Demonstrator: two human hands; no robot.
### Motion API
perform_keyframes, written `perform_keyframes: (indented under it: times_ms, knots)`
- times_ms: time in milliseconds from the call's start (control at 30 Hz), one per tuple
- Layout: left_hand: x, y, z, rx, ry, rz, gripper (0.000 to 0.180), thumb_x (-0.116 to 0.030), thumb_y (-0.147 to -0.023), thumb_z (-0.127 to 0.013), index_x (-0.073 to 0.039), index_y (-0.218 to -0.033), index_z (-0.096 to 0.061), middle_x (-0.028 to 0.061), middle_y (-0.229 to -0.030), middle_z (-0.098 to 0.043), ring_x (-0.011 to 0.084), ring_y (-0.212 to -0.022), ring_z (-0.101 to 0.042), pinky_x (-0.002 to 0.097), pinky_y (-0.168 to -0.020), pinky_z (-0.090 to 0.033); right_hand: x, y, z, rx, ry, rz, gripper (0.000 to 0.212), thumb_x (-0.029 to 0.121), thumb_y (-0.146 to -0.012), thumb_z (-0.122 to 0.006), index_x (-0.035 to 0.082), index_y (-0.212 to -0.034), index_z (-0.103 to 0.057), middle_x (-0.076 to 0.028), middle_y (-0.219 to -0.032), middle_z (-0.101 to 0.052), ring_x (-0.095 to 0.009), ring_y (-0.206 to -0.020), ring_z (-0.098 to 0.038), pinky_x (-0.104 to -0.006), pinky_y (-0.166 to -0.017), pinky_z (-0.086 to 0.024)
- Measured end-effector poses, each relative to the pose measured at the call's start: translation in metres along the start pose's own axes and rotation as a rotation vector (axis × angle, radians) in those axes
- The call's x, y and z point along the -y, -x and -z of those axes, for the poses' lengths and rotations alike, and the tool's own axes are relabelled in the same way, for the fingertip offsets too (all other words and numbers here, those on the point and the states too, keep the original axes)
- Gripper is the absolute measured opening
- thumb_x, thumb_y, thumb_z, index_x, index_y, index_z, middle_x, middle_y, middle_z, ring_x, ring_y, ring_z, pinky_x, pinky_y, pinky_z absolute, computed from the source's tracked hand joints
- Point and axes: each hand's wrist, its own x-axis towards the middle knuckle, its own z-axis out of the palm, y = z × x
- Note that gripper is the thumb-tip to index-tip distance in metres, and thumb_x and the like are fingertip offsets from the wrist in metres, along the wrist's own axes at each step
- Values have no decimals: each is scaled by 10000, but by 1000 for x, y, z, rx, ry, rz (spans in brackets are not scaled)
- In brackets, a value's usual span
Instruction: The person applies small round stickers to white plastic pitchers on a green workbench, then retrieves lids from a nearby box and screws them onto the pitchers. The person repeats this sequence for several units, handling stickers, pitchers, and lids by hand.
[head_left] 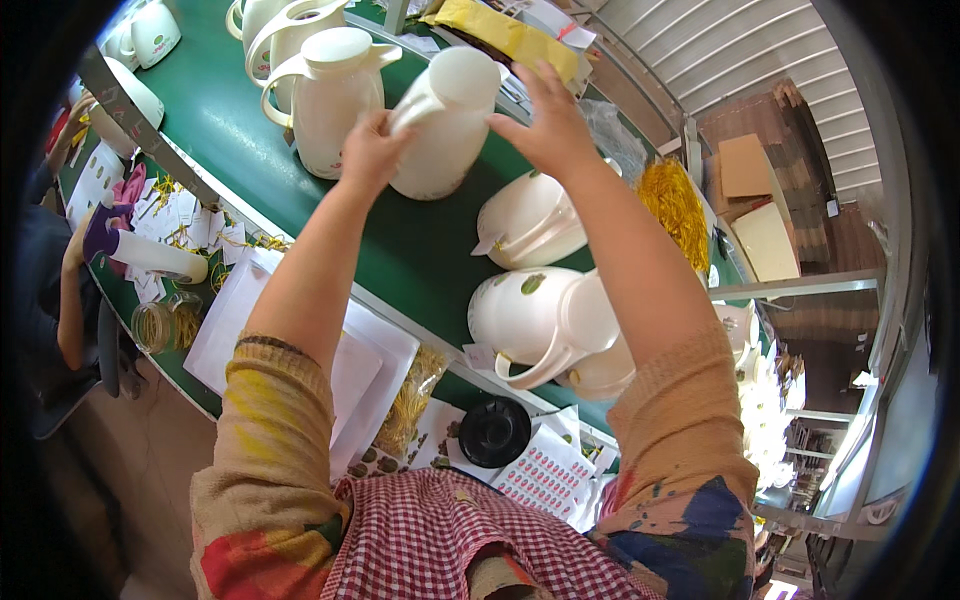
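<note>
A white thermos jug [447, 135] stands upright or slightly tilted over the green belt, somewhat blurred. My left hand [374, 152] is closed on its handle side. Just right of the same jug, my right hand [548, 118] has its fingers spread; its index finger and thumb come near the jug's upper side, and I cannot tell whether they touch. Left of my left hand, another white jug [335, 110] stands upright with its handle to the left. Under my right forearm lie two jugs on their sides, a plain-looking one [537, 215] and one with a green print [520, 308].
The green belt [225, 130] carries more jugs at the far left. White trays [365, 385], a black round lid [494, 432] and a sticker sheet [545, 475] lie nearest me. Gold tassel cords [672, 212] hang at the right. A co-worker's hand [75, 245] holds a bottle at left.
</note>
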Motion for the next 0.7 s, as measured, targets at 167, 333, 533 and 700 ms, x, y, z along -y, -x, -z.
perform_keyframes:
  times_ms: [167,333,533,700]
  knots:
    - [-8,39,-43,-35,-228,17,529,-255,-744,-751,-99,-1173,-484,154,-985,-675,307,-882,-667,406,-780,-512,22,-43,-27,215,7,4,837,533,-744,-705,108,-1412,-433,-191,-1442,-423,-375,-1314,-417,-440,-1067,-375]
    - [-7,47,-44,-48,-273,-96,686,-232,-780,-692,-162,-1397,-398,234,-1020,-668,403,-940,-646,463,-830,-499,-5,-55,-28,331,-124,85,840,465,-731,-728,116,-1429,-418,-182,-1399,-451,-347,-1279,-455,-417,-1060,-382]
    - [-7,48,-41,-12,-282,-85,770,-218,-776,-688,-178,-1468,-351,248,-1029,-664,408,-949,-644,459,-856,-499,9,-59,-18,491,-17,98,901,468,-711,-754,245,-1485,-351,-167,-1486,-343,-361,-1348,-383,-422,-1093,-351]
    - [-5,47,-44,-30,-266,-144,753,-216,-779,-680,-170,-1459,-361,246,-1027,-663,413,-938,-643,460,-853,-500,7,-63,-13,569,-29,194,908,439,-681,-832,313,-1466,-394,-194,-1487,-330,-368,-1369,-358,-424,-1109,-338]
